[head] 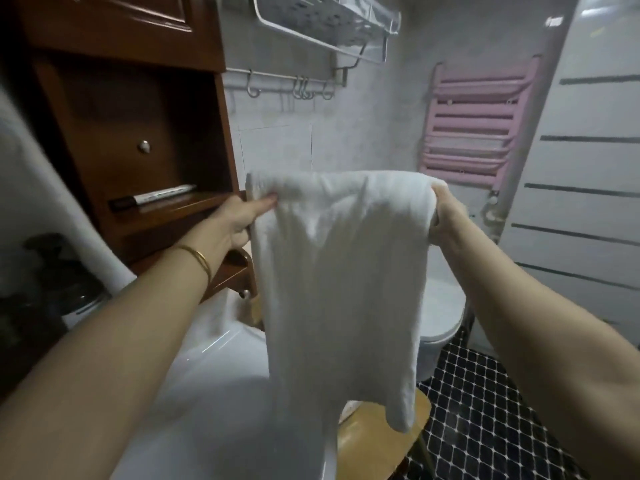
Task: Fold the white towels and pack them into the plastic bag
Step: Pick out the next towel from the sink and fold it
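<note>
White towel soft, limp, light; left hand and right hand fingers pinch top corners; keep hold there.

Held in the fingers, the towel is white cloth, soft and matt, with a fine nap. Left of the fingers, the cabinet is reddish-brown wood under a glossy varnish, with a shiny metal knob. Above the fingers, the hooks are bright metal. To their right, the towel rail is coated in smooth pink paint. Below them, the toilet is glossy white ceramic, the stool is smooth pale wood, and the floor is dark, shiny tile.
</note>
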`<action>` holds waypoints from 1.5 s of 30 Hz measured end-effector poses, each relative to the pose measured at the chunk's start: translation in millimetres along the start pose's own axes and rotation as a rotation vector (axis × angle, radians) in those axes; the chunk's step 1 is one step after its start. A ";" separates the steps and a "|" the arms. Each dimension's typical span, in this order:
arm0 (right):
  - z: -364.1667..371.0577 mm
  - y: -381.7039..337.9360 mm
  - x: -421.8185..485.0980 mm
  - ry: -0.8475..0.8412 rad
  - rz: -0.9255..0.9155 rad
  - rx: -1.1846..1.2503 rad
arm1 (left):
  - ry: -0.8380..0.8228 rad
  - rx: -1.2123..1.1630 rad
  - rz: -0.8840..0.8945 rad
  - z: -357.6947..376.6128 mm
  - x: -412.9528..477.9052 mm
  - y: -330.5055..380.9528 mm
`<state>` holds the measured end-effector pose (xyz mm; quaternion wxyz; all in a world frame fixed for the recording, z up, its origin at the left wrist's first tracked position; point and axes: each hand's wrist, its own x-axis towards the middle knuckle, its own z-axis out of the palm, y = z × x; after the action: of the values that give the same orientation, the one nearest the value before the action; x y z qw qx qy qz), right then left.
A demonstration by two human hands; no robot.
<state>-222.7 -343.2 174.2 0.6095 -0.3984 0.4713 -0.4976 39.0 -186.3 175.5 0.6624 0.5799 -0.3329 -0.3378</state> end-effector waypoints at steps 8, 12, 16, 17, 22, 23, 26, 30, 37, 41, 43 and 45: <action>7.2 19.0 -2.8 0.029 -0.164 -0.149 | -0.036 0.008 0.215 -33.4 -24.2 -4.8; -19.5 105.2 -27.5 0.042 -0.175 -0.307 | -0.114 0.010 0.139 -66.0 -73.3 -74.8; -53.7 196.8 -56.3 0.000 -0.118 -0.462 | -0.156 0.063 -0.070 -97.5 -122.9 -161.4; -61.4 215.7 -64.0 -0.017 -0.096 -0.478 | -0.158 0.059 -0.128 -104.7 -133.4 -181.6; -93.3 280.1 -93.3 -0.047 0.044 -0.592 | -0.115 -0.045 -0.339 -128.9 -175.5 -257.2; -98.0 288.2 -96.7 -0.043 0.077 -0.606 | -0.109 -0.044 -0.371 -130.0 -181.8 -268.1; -107.2 305.0 -100.5 0.002 0.191 -0.655 | -0.021 -0.032 -0.443 -125.6 -192.7 -293.6; -116.2 327.4 -99.8 0.007 0.377 -0.645 | 0.152 0.005 -0.462 -114.3 -192.6 -312.8; -118.5 356.4 -103.3 0.022 0.230 -0.837 | 0.241 0.357 -0.446 -108.4 -189.0 -326.6; -118.7 362.1 -101.8 0.034 0.072 -1.007 | 0.224 0.571 -0.562 -118.6 -182.9 -333.7; -118.3 361.9 -98.0 -0.019 0.056 -1.085 | 0.189 0.637 -0.663 -122.4 -181.6 -335.9; -117.3 360.6 -92.9 -0.075 0.082 -1.134 | 0.151 0.659 -0.734 -123.2 -179.0 -336.5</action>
<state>-258.9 -186.3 -181.5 0.3353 -0.6620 0.6580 -0.1280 22.5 -3.5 -180.5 0.3035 0.8601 -0.1470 -0.3827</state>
